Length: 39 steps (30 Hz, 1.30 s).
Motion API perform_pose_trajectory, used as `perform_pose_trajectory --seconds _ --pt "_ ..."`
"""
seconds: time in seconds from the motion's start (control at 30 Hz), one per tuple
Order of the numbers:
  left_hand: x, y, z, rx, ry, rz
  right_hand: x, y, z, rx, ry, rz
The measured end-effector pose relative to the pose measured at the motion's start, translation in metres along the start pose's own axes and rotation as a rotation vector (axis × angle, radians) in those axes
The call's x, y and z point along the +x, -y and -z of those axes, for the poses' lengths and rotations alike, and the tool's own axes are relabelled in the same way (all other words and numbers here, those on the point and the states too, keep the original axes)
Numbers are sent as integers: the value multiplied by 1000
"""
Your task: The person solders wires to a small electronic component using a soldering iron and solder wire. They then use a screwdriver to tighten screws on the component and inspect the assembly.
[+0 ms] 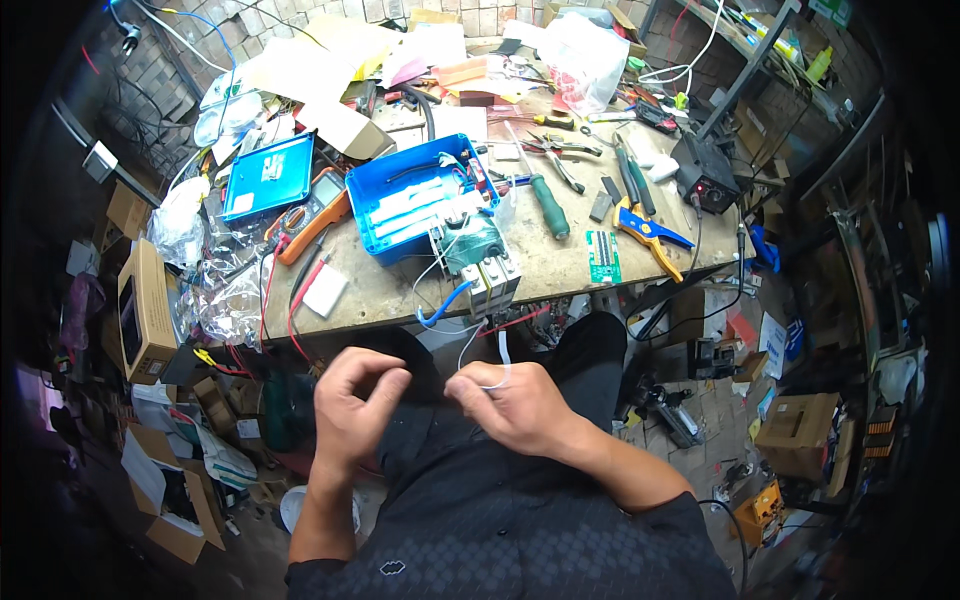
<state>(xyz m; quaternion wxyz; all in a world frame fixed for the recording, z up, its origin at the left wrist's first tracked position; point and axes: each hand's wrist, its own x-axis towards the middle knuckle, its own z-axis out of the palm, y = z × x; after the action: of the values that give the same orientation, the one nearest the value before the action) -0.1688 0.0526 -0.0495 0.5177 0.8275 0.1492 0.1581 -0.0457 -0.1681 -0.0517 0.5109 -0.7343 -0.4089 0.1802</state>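
My right hand (pixel 515 408) pinches a thin white wire (pixel 470 345) between thumb and fingers, just off the table's front edge over my lap. A white strip (pixel 504 348) hangs down to the same hand. My left hand (pixel 355 400) is beside it, its thumb and forefinger curled together; whatever is between them is too small to make out. Above them a grey terminal block (pixel 490 285) with a blue cable (pixel 445 307) sits at the table edge. It stands against an open blue plastic box (pixel 375 238), where white strips lie and wiring shows.
On the workbench (pixel 370 300) lie a blue lid (pixel 268 178), an orange multimeter (pixel 315 215), a green-handled screwdriver (pixel 548 205), a blue-and-yellow clamp (pixel 650 238) and a green circuit board (pixel 604 257). A black box (pixel 706 172) stands right. Cartons and clutter cover the floor on both sides.
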Motion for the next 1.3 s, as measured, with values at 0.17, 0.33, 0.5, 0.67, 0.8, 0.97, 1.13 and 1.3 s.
perform_pose_trajectory --seconds 0.17,0.33,0.5,0.67,0.8,0.97,1.13,1.3 --pt "18 -46 -29 -30 148 -210 5 -19 -18 -196 11 141" --pt "23 -47 -38 -116 208 -209 3 -21 -11 -222 51 93" --pt "24 -40 -46 -287 190 -117 6 -19 -3 -242 84 20" --pt "23 -38 -48 -442 159 67 10 -19 -4 -211 82 73" --pt "24 -34 -50 -525 143 44 14 -21 -4 -184 91 106" --pt "31 -40 -50 -578 120 62 17 -24 3 -164 111 100" --pt "43 -41 -48 -338 66 89 16 -31 24 -88 -2 62" --pt "55 -58 -51 17 -13 -109 9 -43 44 54 -272 -38"
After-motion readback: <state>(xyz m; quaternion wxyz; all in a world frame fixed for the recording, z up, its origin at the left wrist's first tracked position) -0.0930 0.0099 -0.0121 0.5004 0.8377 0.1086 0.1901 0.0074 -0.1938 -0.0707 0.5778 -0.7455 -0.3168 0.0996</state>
